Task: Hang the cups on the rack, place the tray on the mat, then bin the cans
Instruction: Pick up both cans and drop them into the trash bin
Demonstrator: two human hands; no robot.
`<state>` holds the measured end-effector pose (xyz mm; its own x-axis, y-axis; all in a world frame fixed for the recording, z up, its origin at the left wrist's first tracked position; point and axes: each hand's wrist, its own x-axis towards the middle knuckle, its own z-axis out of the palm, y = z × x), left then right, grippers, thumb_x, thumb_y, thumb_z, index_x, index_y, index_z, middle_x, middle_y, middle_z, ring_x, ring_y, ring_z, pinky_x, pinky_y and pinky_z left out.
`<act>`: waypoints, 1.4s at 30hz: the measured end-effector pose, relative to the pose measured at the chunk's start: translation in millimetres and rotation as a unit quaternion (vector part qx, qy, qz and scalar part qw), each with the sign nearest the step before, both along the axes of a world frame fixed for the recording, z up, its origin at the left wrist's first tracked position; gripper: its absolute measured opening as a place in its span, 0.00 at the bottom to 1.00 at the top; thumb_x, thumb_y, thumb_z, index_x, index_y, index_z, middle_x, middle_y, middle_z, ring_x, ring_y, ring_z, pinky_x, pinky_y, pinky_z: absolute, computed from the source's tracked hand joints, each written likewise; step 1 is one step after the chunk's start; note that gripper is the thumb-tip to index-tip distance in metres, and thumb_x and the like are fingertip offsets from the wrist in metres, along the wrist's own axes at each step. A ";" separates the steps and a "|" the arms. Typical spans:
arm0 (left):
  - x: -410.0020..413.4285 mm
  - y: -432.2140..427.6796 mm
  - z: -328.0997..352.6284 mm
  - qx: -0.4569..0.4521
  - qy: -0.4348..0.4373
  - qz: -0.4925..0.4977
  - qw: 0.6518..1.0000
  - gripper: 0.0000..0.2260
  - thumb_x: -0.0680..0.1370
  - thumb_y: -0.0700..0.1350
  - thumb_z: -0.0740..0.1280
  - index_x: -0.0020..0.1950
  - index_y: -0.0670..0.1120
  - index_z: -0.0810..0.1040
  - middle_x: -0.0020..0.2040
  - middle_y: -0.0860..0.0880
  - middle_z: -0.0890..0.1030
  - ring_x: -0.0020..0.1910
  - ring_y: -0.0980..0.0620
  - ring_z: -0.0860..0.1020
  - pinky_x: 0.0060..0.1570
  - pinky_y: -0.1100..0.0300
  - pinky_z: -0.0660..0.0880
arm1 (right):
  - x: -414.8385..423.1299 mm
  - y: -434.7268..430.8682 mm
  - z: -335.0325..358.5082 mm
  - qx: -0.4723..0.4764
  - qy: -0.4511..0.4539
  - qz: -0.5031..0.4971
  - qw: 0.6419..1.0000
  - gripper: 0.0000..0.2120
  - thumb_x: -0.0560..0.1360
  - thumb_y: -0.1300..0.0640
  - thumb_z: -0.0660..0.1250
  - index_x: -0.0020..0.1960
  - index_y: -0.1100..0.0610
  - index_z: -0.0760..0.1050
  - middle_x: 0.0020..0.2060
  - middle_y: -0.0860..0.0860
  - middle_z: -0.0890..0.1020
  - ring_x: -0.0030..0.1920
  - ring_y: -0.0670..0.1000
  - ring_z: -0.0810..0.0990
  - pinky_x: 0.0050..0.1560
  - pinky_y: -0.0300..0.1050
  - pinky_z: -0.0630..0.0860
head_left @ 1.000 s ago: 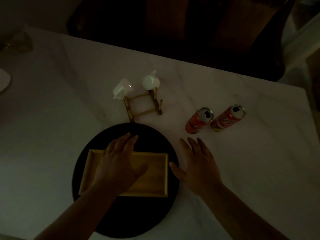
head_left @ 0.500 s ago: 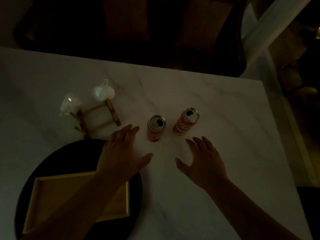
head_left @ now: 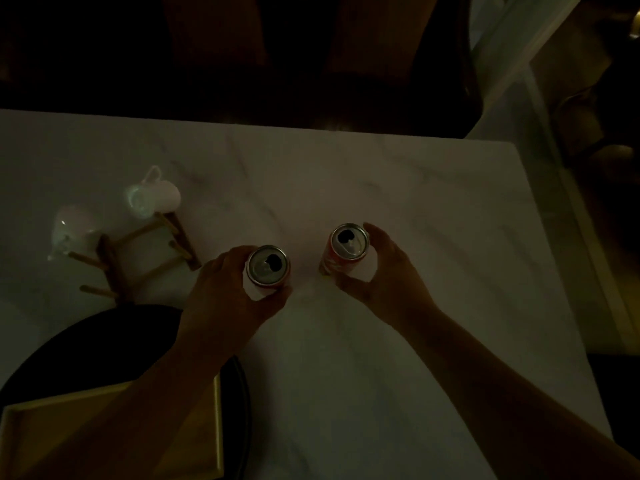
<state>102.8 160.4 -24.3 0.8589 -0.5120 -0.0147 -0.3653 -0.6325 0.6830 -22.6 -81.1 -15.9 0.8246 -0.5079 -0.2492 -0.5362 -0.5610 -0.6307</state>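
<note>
Hands curl around upright cans: left hand [head_left: 221, 299] clasps one soda can [head_left: 268, 270], right hand [head_left: 384, 275] clasps the other soda can [head_left: 346, 249].

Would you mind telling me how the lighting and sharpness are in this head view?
Head view: very dim and underexposed, the area beyond the table nearly black; the cups on the rack look soft and blurred; the lids of both cans, left and right, stay readable; the left hand and right hand show as dark shapes; the straight table edges bow slightly, wide-angle distortion.
</note>
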 end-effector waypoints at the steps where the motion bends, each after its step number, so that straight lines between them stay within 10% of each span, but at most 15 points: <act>1: 0.6 0.1 0.0 -0.008 0.012 0.001 1.000 0.27 0.67 0.66 0.78 0.61 0.57 0.76 0.55 0.58 0.81 0.55 0.53 0.80 0.54 0.47 0.78 | 3.7 0.5 -2.6 0.017 -0.020 -0.011 1.000 0.48 0.66 0.34 0.79 0.79 0.48 0.65 0.72 0.47 0.78 0.72 0.51 0.75 0.70 0.52 0.74; 6: 0.1 2.7 0.4 -0.036 0.072 0.005 0.997 0.25 0.67 0.63 0.78 0.59 0.55 0.78 0.54 0.56 0.84 0.54 0.51 0.82 0.54 0.45 0.78 | 15.9 11.1 -5.0 0.057 -0.095 -0.040 0.993 0.29 0.67 0.37 0.79 0.65 0.38 0.75 0.57 0.38 0.84 0.58 0.38 0.81 0.55 0.36 0.73; 14: -11.5 21.6 16.0 -0.033 0.048 0.029 0.998 0.25 0.67 0.61 0.80 0.59 0.58 0.76 0.52 0.58 0.83 0.53 0.54 0.81 0.50 0.47 0.80 | 11.8 46.7 7.9 0.052 -0.121 -0.006 0.991 0.26 0.68 0.42 0.83 0.62 0.39 0.77 0.54 0.37 0.85 0.57 0.34 0.80 0.53 0.25 0.71; 22: -14.8 74.4 28.0 -0.029 0.098 0.006 0.995 0.23 0.70 0.65 0.77 0.58 0.55 0.79 0.53 0.53 0.83 0.51 0.52 0.83 0.49 0.46 0.81 | -7.4 103.3 34.2 0.041 -0.089 0.038 0.994 0.29 0.69 0.40 0.80 0.66 0.46 0.76 0.59 0.44 0.83 0.61 0.48 0.81 0.61 0.54 0.79; 37: -65.1 249.3 40.9 -0.009 0.010 0.158 0.987 0.29 0.66 0.67 0.79 0.62 0.59 0.75 0.54 0.58 0.82 0.53 0.54 0.81 0.48 0.50 0.79 | -4.6 264.3 44.5 0.077 -0.083 0.165 0.980 0.29 0.68 0.37 0.80 0.65 0.43 0.76 0.57 0.43 0.84 0.59 0.45 0.82 0.59 0.53 0.81; 42: -81.7 325.0 43.4 -0.020 0.000 0.197 0.980 0.26 0.67 0.66 0.78 0.60 0.62 0.73 0.49 0.65 0.78 0.50 0.60 0.77 0.42 0.62 0.73 | 8.2 337.0 46.7 0.068 -0.100 0.203 0.972 0.33 0.63 0.29 0.78 0.65 0.33 0.73 0.56 0.33 0.83 0.57 0.33 0.80 0.57 0.38 0.79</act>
<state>21.1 485.4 19.1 0.9900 -0.1412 -0.0007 -0.0989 -0.6975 0.7097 -14.3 256.0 30.8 0.9889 -0.1051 -0.1054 -0.1477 -0.6050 -0.7824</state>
